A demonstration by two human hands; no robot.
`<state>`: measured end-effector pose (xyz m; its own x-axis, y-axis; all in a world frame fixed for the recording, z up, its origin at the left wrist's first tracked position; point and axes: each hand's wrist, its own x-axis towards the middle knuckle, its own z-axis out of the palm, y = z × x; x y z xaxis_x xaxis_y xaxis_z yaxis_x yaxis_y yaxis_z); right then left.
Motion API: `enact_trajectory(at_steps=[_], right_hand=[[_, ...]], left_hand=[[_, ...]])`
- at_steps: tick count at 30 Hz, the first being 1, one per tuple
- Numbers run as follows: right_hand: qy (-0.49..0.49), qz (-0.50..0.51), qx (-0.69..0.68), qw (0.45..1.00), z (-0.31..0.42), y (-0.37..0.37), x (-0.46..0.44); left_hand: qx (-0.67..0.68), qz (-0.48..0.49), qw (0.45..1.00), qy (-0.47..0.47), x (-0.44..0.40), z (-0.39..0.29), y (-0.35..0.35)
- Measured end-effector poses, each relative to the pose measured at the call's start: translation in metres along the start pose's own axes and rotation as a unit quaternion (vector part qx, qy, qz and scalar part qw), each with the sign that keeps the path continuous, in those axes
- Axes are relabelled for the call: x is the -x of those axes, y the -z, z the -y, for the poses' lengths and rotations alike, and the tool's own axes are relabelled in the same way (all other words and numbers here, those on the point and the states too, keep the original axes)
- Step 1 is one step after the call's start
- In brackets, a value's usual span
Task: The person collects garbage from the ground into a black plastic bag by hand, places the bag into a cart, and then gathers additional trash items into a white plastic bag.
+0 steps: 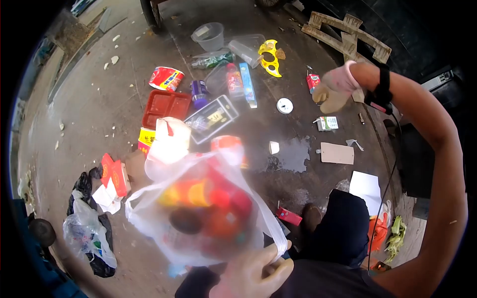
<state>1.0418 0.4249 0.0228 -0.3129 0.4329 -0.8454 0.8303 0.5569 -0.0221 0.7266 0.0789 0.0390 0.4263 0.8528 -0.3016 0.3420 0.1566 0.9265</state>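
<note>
My left hand point(258, 273), in a pale glove, is closed around the gathered handle of a translucent white plastic bag point(198, 243). Through the bag's film, blurred red, yellow and dark items show. At upper right my right hand point(334, 90), also gloved, reaches out with its fingers apart and nothing visible in them. Right beside its fingertips is a small red drink carton point(312, 82). Below that hand lies a white and green drink carton point(327, 123). A round white lid point(284, 106) is on the ground to its left.
Spread over the ground are a red instant noodle tub point(167, 78), a red compartment tray point(155, 105), a clear bucket point(208, 37), a green bottle point(213, 60) and a yellow cut-out piece point(270, 58). A wooden pallet point(343, 37) stands top right. A wet patch point(293, 156) darkens the middle.
</note>
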Motion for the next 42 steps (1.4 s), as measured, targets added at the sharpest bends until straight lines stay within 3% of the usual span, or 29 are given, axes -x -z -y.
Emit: enact_trajectory(at_steps=[3,4,5,7,8,9,10,11,12,14,15,16,17,18,20,22,24,26,28,30,32,34,36,38,41,42], right_hand=[[0.006,0.149,-0.164,0.975,0.020,0.076,-0.057],[0.028,0.038,-0.211,0.976,0.033,0.083,-0.071],[0.058,-0.056,-0.244,0.966,0.052,0.086,-0.085],[0.192,-0.191,-0.284,0.920,0.075,0.064,-0.150],[0.184,-0.199,-0.343,0.900,0.107,0.042,-0.130],[0.179,-0.207,-0.400,0.875,0.139,0.021,-0.109],[0.226,-0.248,-0.332,0.882,0.149,-0.014,-0.106],[0.294,-0.206,-0.375,0.855,0.145,-0.068,-0.117],[0.274,-0.147,-0.400,0.862,0.154,-0.078,-0.065],[0.172,-0.109,-0.474,0.856,0.139,-0.131,-0.005],[0.105,-0.107,-0.442,0.884,0.120,-0.160,0.023],[0.051,-0.080,-0.449,0.889,0.099,-0.168,0.066],[0.023,-0.126,-0.432,0.893,0.072,-0.207,0.093],[-0.043,-0.119,-0.517,0.846,0.043,-0.251,0.128],[-0.157,-0.145,-0.547,0.809,0.003,-0.307,0.202],[-0.234,-0.096,-0.524,0.813,-0.045,-0.387,0.270],[-0.307,-0.027,-0.584,0.751,-0.059,-0.421,0.344],[-0.265,0.030,-0.842,0.469,-0.081,-0.483,0.409],[-0.295,0.056,-0.664,0.685,-0.068,-0.464,0.446],[-0.206,0.059,-0.828,0.518,-0.089,-0.513,0.466],[-0.181,0.055,-0.782,0.593,-0.087,-0.469,0.470],[-0.123,0.017,-0.720,0.683,-0.100,-0.431,0.462],[-0.125,0.001,-0.704,0.699,-0.124,-0.392,0.441],[-0.129,-0.013,-0.557,0.820,-0.121,-0.294,0.421],[-0.153,-0.060,-0.621,0.766,-0.132,-0.218,0.382],[-0.124,-0.075,-0.607,0.781,-0.132,-0.190,0.369]], left_hand=[[0.046,0.004,0.999,0.001,-0.012,-0.004,0.005],[0.070,-0.003,0.998,0.004,-0.012,-0.006,0.005],[0.093,0.012,0.992,0.080,-0.009,-0.004,0.004],[0.066,0.002,0.994,0.082,-0.007,-0.003,0.001],[0.050,-0.002,0.995,0.086,-0.004,-0.008,0.002],[0.108,0.003,0.982,0.157,-0.005,-0.016,0.007],[0.076,-0.029,0.990,0.119,-0.003,-0.016,0.010],[0.061,-0.020,0.993,0.098,0.003,-0.008,0.013],[0.046,-0.009,0.996,0.071,0.008,0.003,0.014],[0.310,-0.065,0.926,0.208,0.013,0.012,0.010],[0.375,-0.086,0.891,0.241,0.013,0.001,0.017],[0.344,-0.096,0.895,0.265,0.016,-0.004,0.021],[0.357,-0.118,0.886,0.273,0.020,-0.006,0.020],[0.368,-0.142,0.876,0.279,0.022,-0.009,0.018],[0.313,-0.172,0.888,0.290,0.025,-0.027,0.016],[0.250,-0.182,0.905,0.292,0.026,-0.038,0.011],[0.185,-0.177,0.922,0.290,0.028,-0.038,0.006],[0.237,-0.241,0.892,0.301,0.028,-0.057,0.006],[0.269,-0.312,0.843,0.346,0.035,-0.060,0.004],[0.076,-0.254,0.929,0.258,0.058,-0.001,-0.002],[0.098,-0.250,0.901,0.341,0.065,0.030,-0.004],[0.034,-0.240,0.925,0.293,0.071,0.056,-0.011],[0.002,-0.212,0.920,0.329,0.061,0.034,-0.008],[0.003,-0.162,0.881,0.445,0.028,-0.040,0.014],[-0.015,-0.200,0.877,0.436,0.028,-0.027,0.005],[-0.002,-0.204,0.875,0.440,0.026,-0.029,0.004]])
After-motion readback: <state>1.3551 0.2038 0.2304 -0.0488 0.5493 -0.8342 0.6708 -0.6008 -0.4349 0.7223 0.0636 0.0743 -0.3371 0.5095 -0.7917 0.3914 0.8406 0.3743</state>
